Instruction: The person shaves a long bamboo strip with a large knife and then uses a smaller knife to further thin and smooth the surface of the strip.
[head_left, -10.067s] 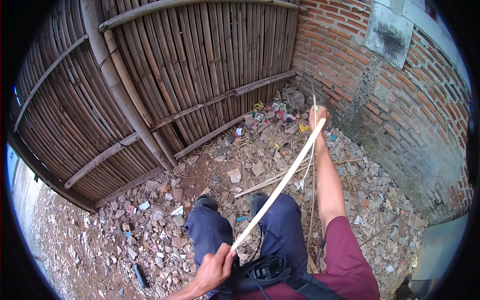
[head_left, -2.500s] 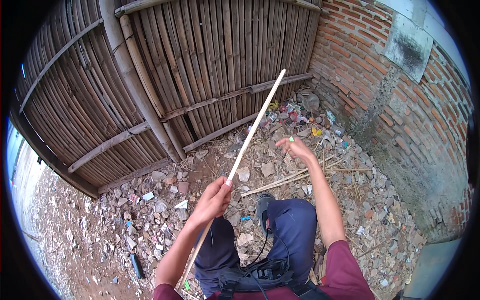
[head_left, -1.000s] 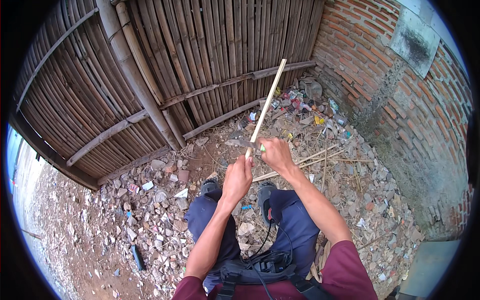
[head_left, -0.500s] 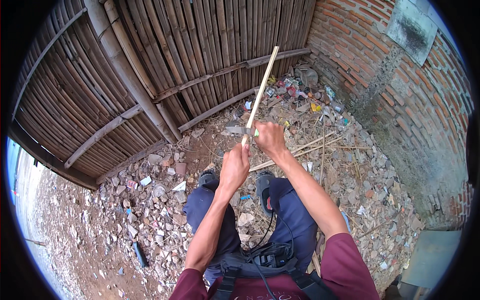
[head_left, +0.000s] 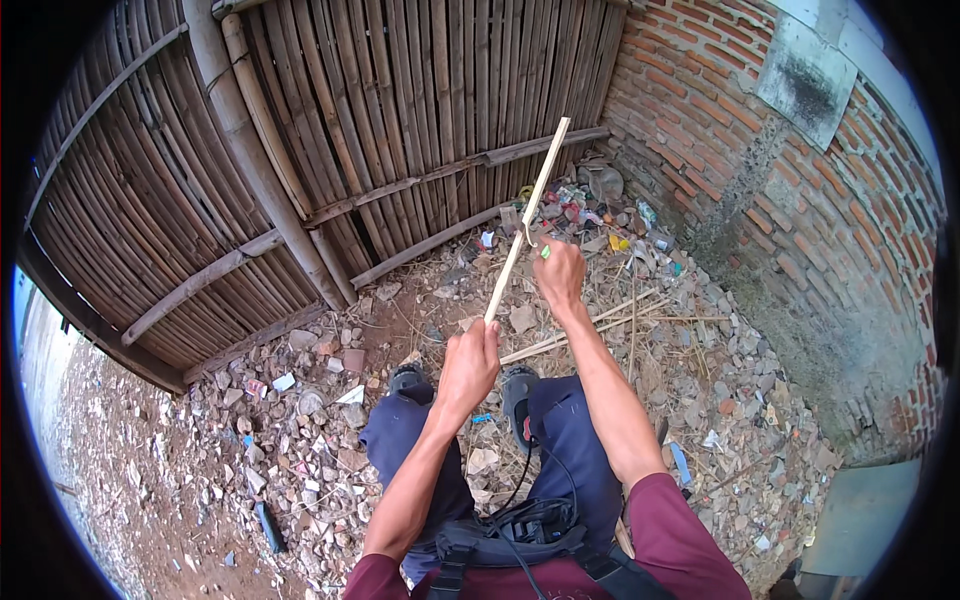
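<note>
A long pale bamboo strip (head_left: 507, 275) slants up and away from my left hand (head_left: 468, 368), which is wrapped round its near end. My right hand (head_left: 561, 270) is closed on a knife, of which a bit of green handle (head_left: 545, 252) shows between the fingers. The blade is hard to make out at this moment. Beside that hand, a thin curled shaving (head_left: 529, 236) hangs from the strip about midway along it.
More thin bamboo strips (head_left: 590, 328) lie on the stony, littered ground (head_left: 330, 470) ahead of my shoes. A bamboo wall (head_left: 400, 110) rises at the far left. Opposite it runs a brick wall (head_left: 800, 230), with rubbish (head_left: 590, 205) in the corner between them.
My right hand has moved up and away along the strip, and a curled shaving now shows there. The left hand is slightly lower, still gripping the near end. The blade no longer shows plainly.
</note>
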